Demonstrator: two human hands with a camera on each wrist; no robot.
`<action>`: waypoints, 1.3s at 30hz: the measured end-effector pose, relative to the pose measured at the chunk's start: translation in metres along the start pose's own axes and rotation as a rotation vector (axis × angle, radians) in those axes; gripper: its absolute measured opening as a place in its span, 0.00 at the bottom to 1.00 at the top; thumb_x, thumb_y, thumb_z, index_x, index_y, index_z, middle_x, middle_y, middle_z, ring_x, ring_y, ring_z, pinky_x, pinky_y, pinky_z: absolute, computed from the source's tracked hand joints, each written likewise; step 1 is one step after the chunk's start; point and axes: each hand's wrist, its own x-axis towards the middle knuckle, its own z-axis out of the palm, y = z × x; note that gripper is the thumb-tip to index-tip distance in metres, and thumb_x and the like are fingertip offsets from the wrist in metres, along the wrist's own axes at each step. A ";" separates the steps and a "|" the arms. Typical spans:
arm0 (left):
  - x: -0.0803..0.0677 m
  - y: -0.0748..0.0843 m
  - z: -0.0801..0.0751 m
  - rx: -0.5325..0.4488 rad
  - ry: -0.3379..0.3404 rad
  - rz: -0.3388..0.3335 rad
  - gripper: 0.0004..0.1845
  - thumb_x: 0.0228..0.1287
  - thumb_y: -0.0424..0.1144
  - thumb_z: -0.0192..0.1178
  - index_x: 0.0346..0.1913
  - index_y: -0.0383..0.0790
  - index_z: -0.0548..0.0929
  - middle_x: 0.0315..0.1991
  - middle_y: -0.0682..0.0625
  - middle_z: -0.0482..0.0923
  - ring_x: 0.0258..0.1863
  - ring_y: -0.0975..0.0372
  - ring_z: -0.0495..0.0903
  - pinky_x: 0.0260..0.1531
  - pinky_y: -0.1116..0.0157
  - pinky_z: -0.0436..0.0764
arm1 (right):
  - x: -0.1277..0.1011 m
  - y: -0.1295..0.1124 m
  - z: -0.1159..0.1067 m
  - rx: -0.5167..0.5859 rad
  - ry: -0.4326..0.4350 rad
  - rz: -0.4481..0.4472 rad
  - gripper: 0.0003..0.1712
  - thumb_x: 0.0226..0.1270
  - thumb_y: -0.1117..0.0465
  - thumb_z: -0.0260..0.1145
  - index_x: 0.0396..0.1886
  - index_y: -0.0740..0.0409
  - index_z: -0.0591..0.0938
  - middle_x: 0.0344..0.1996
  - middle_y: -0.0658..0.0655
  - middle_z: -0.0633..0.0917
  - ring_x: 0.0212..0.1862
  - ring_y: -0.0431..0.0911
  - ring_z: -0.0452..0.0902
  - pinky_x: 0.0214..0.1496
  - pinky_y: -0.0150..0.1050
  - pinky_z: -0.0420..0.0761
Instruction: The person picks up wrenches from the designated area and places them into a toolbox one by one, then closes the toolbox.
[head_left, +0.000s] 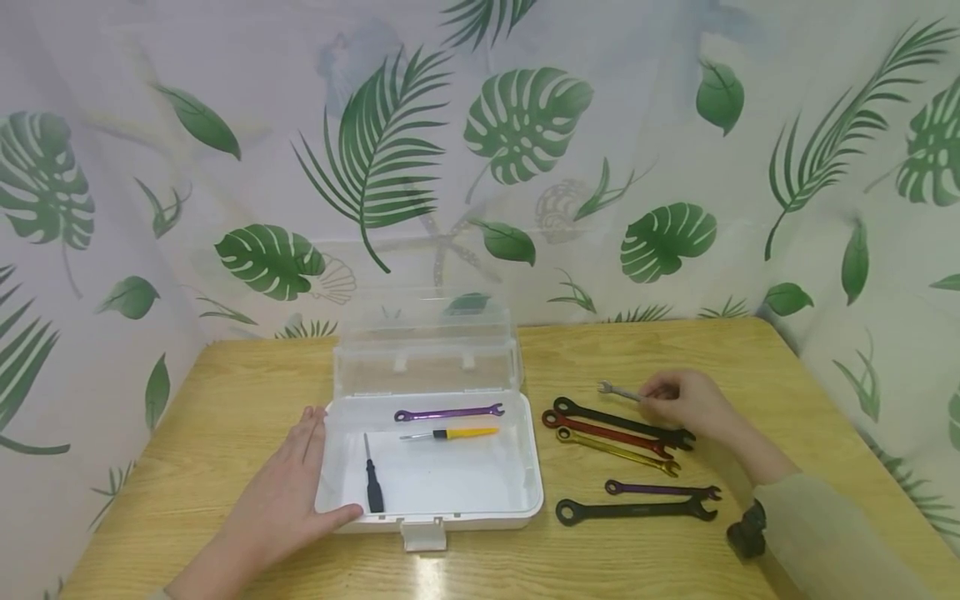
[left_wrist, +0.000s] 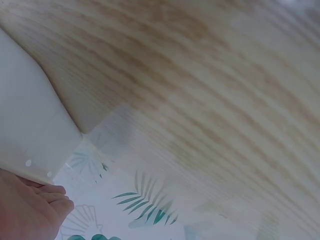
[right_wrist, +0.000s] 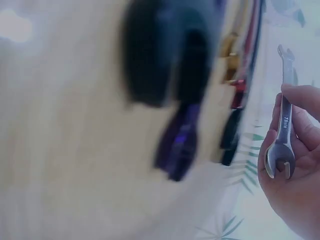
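Note:
My right hand (head_left: 678,402) pinches a small silver wrench (head_left: 619,391) just above the table, behind a row of wrenches. In the right wrist view the silver wrench (right_wrist: 283,120) lies across my fingers (right_wrist: 300,107), its open end toward the palm. My left hand (head_left: 288,492) rests flat with straight fingers against the left side of an open white plastic box (head_left: 517,492). The box holds a purple wrench (head_left: 448,412), a yellow-handled screwdriver (head_left: 450,434) and a black-handled screwdriver (head_left: 372,489). In the left wrist view, the box wall (left_wrist: 30,125) and my fingertips (left_wrist: 52,200) show.
Right of the box lie a black wrench (head_left: 622,423), a red wrench (head_left: 603,432), a gold wrench (head_left: 617,451), a small purple wrench (head_left: 660,489) and another black wrench (head_left: 633,509). The box's clear lid (head_left: 426,342) stands open behind. A leaf-print curtain surrounds the wooden table (head_left: 225,392).

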 end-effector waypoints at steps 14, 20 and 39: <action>0.000 0.002 -0.002 -0.014 -0.013 -0.009 0.70 0.59 0.76 0.64 0.80 0.18 0.52 0.82 0.24 0.52 0.82 0.34 0.56 0.80 0.41 0.66 | 0.008 -0.034 -0.010 -0.015 0.054 -0.059 0.09 0.73 0.61 0.71 0.45 0.63 0.90 0.37 0.58 0.90 0.38 0.43 0.81 0.38 0.33 0.81; 0.001 0.001 0.000 -0.015 -0.011 0.000 0.70 0.59 0.75 0.65 0.80 0.18 0.52 0.82 0.24 0.52 0.82 0.34 0.56 0.80 0.41 0.65 | 0.009 -0.054 -0.012 -0.007 0.056 -0.078 0.08 0.73 0.60 0.72 0.44 0.61 0.91 0.36 0.56 0.90 0.37 0.43 0.82 0.38 0.34 0.81; 0.000 0.001 -0.002 -0.006 -0.015 -0.006 0.69 0.60 0.75 0.65 0.81 0.18 0.52 0.82 0.24 0.52 0.82 0.34 0.56 0.80 0.41 0.65 | 0.017 -0.114 0.007 0.102 0.016 -0.169 0.06 0.68 0.65 0.73 0.42 0.65 0.90 0.35 0.58 0.90 0.36 0.41 0.81 0.38 0.29 0.82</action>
